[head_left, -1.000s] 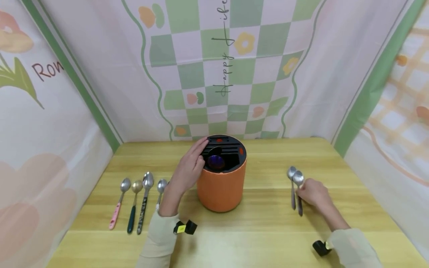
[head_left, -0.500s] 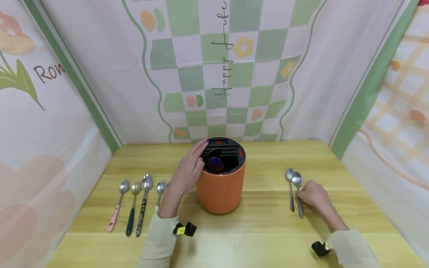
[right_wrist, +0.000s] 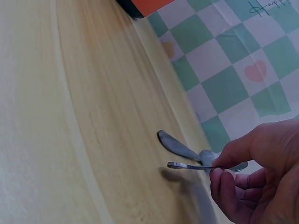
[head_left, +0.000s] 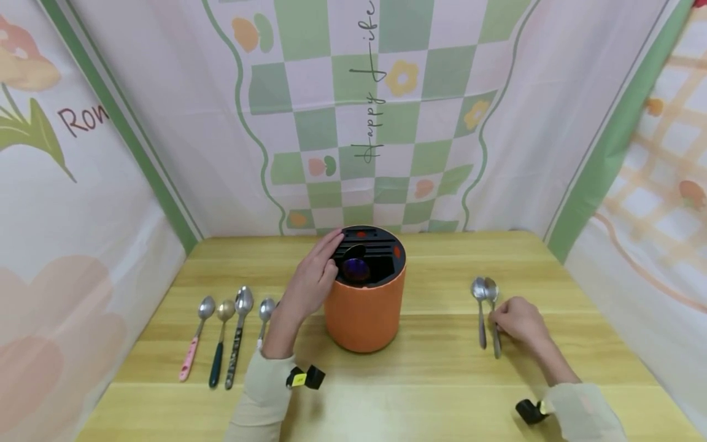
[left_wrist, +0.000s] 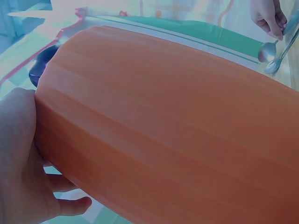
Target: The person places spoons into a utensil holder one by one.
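My right hand (head_left: 519,320) pinches a metal spoon (head_left: 497,348) by its handle between thumb and fingertips. In the right wrist view, the pinched spoon's handle (right_wrist: 187,166) is raised over the table, with a shadow below. A second metal spoon (head_left: 482,328) lies just left of it, and their bowls overlap in the head view. My left hand (head_left: 308,282) rests against the left side and rim of an orange round utensil holder (head_left: 364,319) with a black slotted top, its fingers extended. A dark, shiny purple rounded piece (head_left: 356,269) sticks up from the holder's opening.
To the left on the wooden table (head_left: 442,393) lie a pink-handled spoon (head_left: 190,356), a dark-green-handled spoon (head_left: 216,362), a spoon with a patterned black handle (head_left: 234,353) and another spoon (head_left: 266,310), partly behind my left arm. A checkered cloth (head_left: 370,123) hangs behind the table.
The pinched spoon has turned in my right fingers, so its bowl now looks narrower and more edge-on, close against the other spoon's bowl. My left hand and the holder have stayed put.
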Motion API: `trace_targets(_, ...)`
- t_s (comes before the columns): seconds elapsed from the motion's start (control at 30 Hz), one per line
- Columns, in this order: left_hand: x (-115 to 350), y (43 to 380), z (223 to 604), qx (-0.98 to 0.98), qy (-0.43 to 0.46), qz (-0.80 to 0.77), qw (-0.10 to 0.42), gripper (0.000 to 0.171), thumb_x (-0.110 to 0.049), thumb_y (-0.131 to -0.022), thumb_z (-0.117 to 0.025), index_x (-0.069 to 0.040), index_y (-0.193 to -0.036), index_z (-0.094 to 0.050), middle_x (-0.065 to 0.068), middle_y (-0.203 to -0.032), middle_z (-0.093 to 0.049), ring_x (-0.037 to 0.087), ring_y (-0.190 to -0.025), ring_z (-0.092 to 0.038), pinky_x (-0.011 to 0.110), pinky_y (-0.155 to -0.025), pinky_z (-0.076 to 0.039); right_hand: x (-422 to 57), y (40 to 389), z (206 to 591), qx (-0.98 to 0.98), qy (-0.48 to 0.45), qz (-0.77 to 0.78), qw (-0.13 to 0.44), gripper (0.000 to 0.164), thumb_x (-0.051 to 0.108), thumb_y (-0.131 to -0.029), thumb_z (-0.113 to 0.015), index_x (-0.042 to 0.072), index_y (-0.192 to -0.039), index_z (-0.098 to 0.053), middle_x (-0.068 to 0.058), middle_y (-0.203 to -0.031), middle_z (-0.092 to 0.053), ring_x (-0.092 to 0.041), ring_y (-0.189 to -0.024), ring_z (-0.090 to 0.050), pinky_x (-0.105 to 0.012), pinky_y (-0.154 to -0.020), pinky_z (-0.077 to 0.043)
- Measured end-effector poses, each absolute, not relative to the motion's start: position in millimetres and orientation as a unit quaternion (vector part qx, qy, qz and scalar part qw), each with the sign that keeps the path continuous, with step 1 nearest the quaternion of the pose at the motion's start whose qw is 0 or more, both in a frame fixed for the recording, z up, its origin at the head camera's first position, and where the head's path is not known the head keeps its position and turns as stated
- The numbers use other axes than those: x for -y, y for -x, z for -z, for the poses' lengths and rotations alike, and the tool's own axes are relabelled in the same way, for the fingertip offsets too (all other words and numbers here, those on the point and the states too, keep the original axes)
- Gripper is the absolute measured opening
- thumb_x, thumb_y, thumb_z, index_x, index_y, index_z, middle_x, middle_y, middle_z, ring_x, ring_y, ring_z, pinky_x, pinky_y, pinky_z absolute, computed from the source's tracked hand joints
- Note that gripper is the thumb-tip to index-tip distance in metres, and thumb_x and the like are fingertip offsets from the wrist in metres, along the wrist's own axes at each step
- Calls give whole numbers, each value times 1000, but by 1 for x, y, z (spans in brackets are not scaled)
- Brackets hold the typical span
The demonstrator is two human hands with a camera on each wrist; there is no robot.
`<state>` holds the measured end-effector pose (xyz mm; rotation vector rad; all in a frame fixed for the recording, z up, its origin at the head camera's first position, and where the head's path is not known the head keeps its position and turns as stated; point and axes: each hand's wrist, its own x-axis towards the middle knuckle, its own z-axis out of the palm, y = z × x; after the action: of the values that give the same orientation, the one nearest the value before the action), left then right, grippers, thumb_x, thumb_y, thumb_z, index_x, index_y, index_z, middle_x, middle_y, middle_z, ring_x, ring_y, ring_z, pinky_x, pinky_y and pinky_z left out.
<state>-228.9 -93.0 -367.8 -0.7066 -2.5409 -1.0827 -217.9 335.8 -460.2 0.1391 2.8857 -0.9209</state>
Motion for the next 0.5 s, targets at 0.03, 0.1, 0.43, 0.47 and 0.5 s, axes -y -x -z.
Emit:
trace_targets(0.03, 93, 229, 368, 882, 245, 377, 145, 56, -14, -98, -33, -7, -154, -38, -1, -163, -31, 21, -150, -32, 44, -121, -31, -336, 218, 459, -950, -47, 305, 52, 21, 18, -83, -61, 7, -66, -63, 0, -58, -58, -13, -54, -47, -24, -46, -40)
trace_targets(0.1, 93, 228, 368, 881, 245, 378, 144, 56, -14, -98, -33, -7, -154, -38, 0, -164, -31, 21, -149, -32, 44, -121, -32, -336, 217, 458, -949, -45, 309, 43, 20, 17, -84, -60, 4, -70, -66, -1, -62, -61, -14, -56, -48, -25, -46, -40)
trace_targets(0.43, 93, 228, 366, 881, 248, 374, 148, 57, -14, -98, -33, -6, -153, -38, 0, -163, -31, 21, -149, -32, 43, -121, -32, -333, 213, 442, -948, -34, 317, 21, 26, 20, -91, -55, -3, -93, -68, -6, -74, -63, -17, -64, -51, -28, -52, -43)
trace_targets(0.47, 93, 228, 367, 881, 248, 374, 149, 56, -14, -98, -33, -5, -153, -38, 1, -163, -32, 21, -149, -33, 43, -121, -32, -332, 213, 440, -947, -33, 318, 19, 26, 20, -91, -55, -3, -94, -68, -6, -75, -64, -17, -65, -51, -28, -52, -44)
trace_targets(0.5, 93, 228, 367, 881, 249, 373, 150, 56, -14, -97, -33, -5, -153, -38, 1, -163, -32, 22, -149, -33, 43, -121, -32, -331, 212, 438, -947, -31, 320, 17, 26, 19, -91, -55, -3, -95, -67, -6, -76, -64, -17, -65, -51, -27, -52, -44)
